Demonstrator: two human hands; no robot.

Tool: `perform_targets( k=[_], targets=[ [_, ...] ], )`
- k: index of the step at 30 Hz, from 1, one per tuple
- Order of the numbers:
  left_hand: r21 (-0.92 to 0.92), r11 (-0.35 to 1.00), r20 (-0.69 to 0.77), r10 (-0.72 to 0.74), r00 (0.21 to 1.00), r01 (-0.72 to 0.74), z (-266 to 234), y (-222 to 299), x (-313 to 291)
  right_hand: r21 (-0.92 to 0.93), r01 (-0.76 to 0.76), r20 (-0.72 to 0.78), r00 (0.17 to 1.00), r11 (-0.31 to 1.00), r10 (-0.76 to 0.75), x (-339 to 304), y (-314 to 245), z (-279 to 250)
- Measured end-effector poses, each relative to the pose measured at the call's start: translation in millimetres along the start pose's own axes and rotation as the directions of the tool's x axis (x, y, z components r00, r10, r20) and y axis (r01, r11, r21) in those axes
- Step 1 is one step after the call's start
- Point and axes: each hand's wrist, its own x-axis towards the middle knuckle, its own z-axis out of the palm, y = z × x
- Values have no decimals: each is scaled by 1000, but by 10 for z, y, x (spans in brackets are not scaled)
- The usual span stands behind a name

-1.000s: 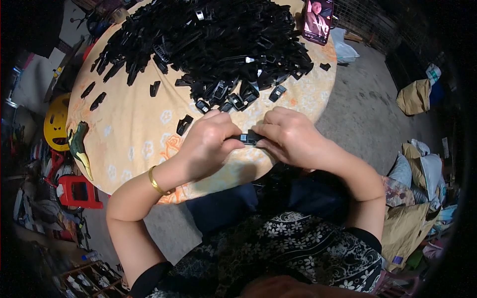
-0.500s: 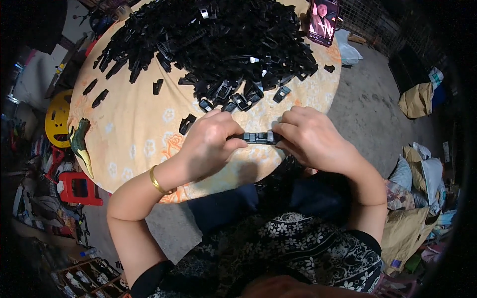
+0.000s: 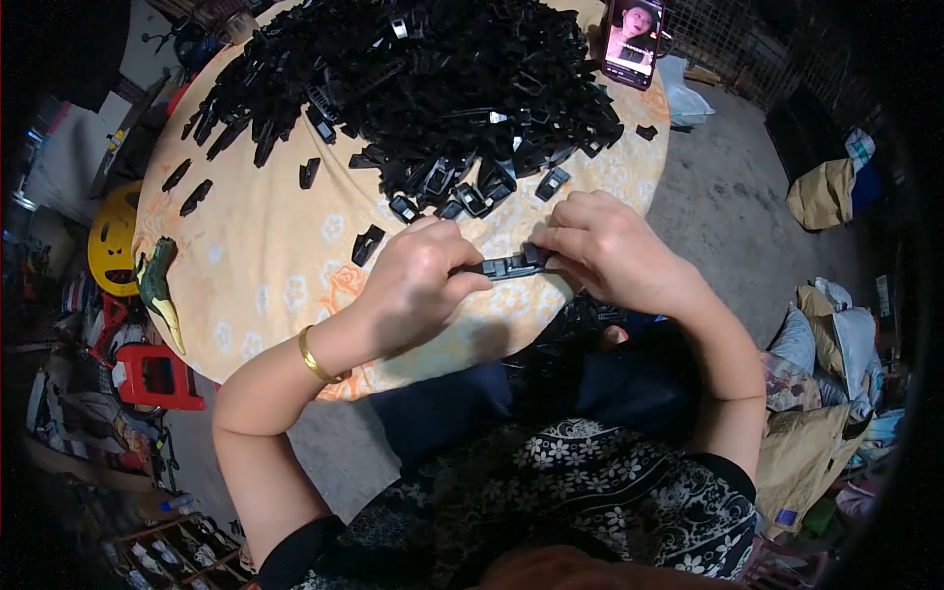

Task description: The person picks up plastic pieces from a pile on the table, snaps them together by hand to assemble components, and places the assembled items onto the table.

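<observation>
Between my two hands, above the near edge of the round table, is a long black plastic part (image 3: 504,267) with raised sections along its top. My left hand (image 3: 421,265) pinches its left end between thumb and fingers. At the right end, the closed fingers of my right hand (image 3: 600,246) grip the part and a small dark piece standing up from it. My fingertips hide both ends. Just beyond my hands lie loose black plastic pieces, among them one small black piece (image 3: 368,245) by my left knuckles and another (image 3: 553,183) above my right hand.
A big heap of black plastic parts (image 3: 442,88) covers the far side of the patterned tablecloth (image 3: 265,246). A lit phone (image 3: 632,41) stands at the far right. A dark green and yellow curved object (image 3: 157,290) lies at the left edge. A red stool (image 3: 157,377) and sacks (image 3: 836,344) flank the table.
My right hand has shifted slightly left and up, and a small dark piece now stands tilted at the part's right end. The part slants up to the right. The phone picture has changed.
</observation>
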Motion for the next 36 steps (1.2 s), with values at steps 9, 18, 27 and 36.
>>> perform_targets(
  k=[9,18,27,36],
  targets=[
    [-16,997,44,-70,997,71,-6,33,-20,64,-35,42,999,997,33,29,-86,0],
    [-49,998,35,34,999,-33,40,-5,-19,75,50,-16,999,996,-49,3,-75,56],
    [-40,998,33,-39,999,40,23,33,-30,8,-14,-27,1000,1000,14,-13,-158,-28],
    [-26,1000,-4,-13,1000,13,45,16,-34,-83,-35,-49,998,996,31,-10,-112,24]
  ],
)
